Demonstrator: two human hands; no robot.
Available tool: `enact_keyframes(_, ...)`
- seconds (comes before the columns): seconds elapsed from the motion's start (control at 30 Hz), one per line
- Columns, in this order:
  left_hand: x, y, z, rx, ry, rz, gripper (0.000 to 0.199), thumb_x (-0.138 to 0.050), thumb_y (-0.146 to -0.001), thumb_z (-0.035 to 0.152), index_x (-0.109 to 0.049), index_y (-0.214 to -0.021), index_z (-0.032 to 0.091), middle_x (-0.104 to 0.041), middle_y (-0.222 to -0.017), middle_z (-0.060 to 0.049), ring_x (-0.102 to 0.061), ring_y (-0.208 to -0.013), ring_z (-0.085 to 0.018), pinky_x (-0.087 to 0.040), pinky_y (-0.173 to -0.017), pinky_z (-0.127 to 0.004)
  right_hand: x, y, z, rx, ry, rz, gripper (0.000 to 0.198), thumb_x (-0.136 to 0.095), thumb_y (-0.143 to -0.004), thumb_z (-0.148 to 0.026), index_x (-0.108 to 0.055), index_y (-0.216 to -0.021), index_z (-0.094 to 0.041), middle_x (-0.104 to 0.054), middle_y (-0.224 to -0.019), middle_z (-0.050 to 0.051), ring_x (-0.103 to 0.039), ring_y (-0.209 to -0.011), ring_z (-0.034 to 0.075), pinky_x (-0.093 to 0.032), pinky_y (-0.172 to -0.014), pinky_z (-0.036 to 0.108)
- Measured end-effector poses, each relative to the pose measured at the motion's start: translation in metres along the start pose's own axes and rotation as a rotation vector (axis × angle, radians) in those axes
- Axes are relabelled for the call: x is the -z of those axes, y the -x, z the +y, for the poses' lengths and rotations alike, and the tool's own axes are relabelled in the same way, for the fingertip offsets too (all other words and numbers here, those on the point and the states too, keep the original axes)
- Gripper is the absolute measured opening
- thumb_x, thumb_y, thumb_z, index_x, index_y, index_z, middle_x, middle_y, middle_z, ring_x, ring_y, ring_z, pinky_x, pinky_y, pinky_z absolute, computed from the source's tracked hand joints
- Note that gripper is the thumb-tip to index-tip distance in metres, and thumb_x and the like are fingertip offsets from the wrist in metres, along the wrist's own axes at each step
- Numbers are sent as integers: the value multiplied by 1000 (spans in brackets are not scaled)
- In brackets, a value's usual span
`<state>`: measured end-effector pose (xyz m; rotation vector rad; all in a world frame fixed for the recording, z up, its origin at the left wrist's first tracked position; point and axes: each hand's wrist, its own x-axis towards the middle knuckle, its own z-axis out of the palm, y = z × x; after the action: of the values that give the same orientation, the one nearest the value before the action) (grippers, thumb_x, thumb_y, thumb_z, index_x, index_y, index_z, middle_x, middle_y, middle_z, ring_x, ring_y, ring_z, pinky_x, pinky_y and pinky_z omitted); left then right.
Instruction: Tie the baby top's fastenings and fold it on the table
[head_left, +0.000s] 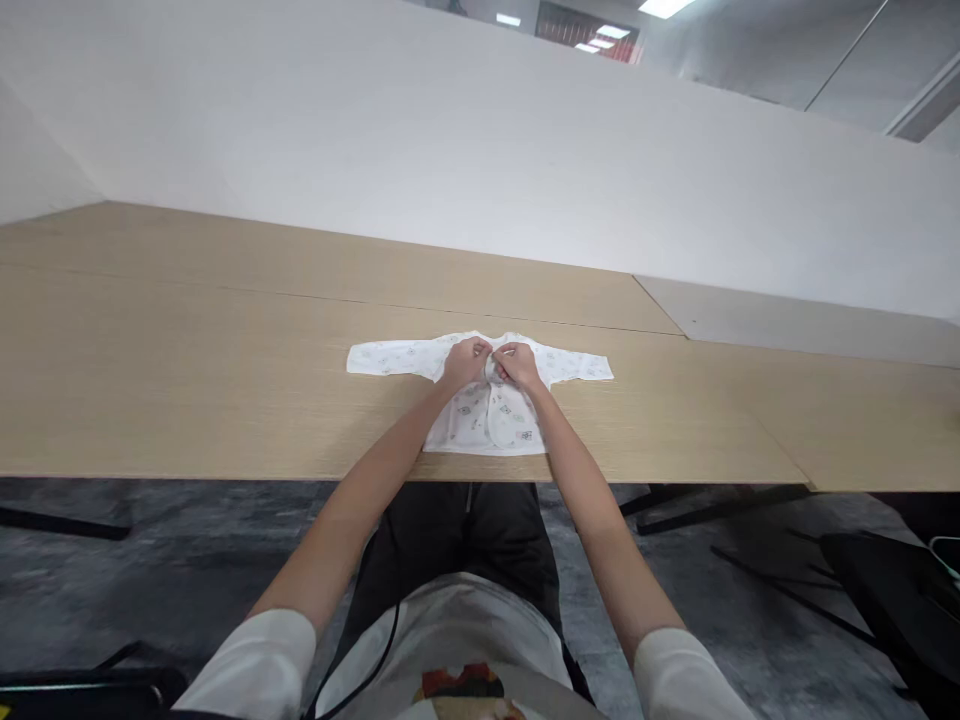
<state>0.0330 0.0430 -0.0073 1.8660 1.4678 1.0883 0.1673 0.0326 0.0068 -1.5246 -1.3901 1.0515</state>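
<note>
A small white baby shirt (465, 425) with a scattered print lies spread on the wooden table, its sleeves stretched out to both sides and its hem toward me. At the upper middle of its front, just below the neckline, my left hand (468, 360) pinches the fabric near the opening. Close beside it, my right hand (517, 364) is also closed in a pinch on the shirt's front edge. The fingertips of both hands almost meet. Whatever small part lies between them is too small to make out.
The light wooden table (187, 370) runs wide to both sides, its front edge close to my body. A white wall panel (420, 130) rises behind it. A black chair (892, 600) stands at the lower right, and dark table legs (705, 508) show below.
</note>
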Motion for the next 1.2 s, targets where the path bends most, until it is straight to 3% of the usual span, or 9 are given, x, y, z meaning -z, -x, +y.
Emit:
enact_keyframes(0.2,-1,4,4,-51,-236,-11,22,-46,-88,27,-66,-95,21,-70,-96,-2,-62,-90,-19,-45,-79,-28,-3,-1,1,-94,-204,7,19,-55,-74,-15,-46,-58,-18,-40,-35,-8,-31,-27,5,-23,-30,17)
enact_keyframes(0.3,0,4,5,-63,-308,-11,22,-44,-88,25,-66,-94,22,-69,-99,-3,-61,-95,-20,-45,-80,-29,-2,-1,2,-105,-206,8,21,-54,-73,-14,-45,-55,-18,-39,-35,-8,-31,-28,5,-22,-31,17)
enact_keyframes(0.43,2,4,2,-88,-424,-42,24,-46,-86,21,-65,-100,22,-67,-104,-6,-57,-103,-23,-45,-82,-30,-1,-3,6,-30,40,80,8,-55,-74,-17,-57,-66,-16,-46,-39,-6,-40,-33,8,-33,-38,18)
enact_keyframes(0.6,8,10,2,-131,-549,-77,21,-50,-78,20,-70,-84,18,-68,-91,-10,-59,-93,-25,-45,-77,-31,-2,-2,4,193,514,105,20,-50,-81,-16,-70,-80,-15,-62,-55,2,-62,-63,15,-45,-69,22)
enact_keyframes(0.77,11,19,4,-156,-379,-169,24,-50,-74,24,-73,-77,18,-69,-77,-7,-59,-74,-20,-43,-68,-28,3,5,-2,202,608,-24,22,-52,-84,-22,-72,-88,-14,-70,-75,6,-65,-80,17,-45,-76,22)
enact_keyframes(0.87,10,19,1,-190,-280,-220,26,-50,-74,28,-74,-77,18,-70,-77,-5,-58,-73,-18,-43,-68,-26,8,12,-1,192,564,-13,26,-58,-82,-26,-69,-101,-13,-71,-83,7,-65,-82,16,-45,-77,22)
enact_keyframes(1.1,13,21,2,-184,-185,-278,32,-55,-74,42,-75,-83,18,-70,-78,-3,-59,-70,-17,-42,-64,-25,12,19,3,126,395,-42,23,-59,-82,-26,-67,-100,-14,-66,-64,1,-60,-56,11,-45,-62,20)
enact_keyframes(1.2,15,22,4,-167,-187,-309,31,-53,-76,37,-75,-87,19,-71,-79,-3,-59,-68,-16,-43,-65,-25,15,17,5,105,319,-58,20,-62,-81,-25,-65,-96,-13,-61,-56,-2,-53,-46,8,-43,-54,18)
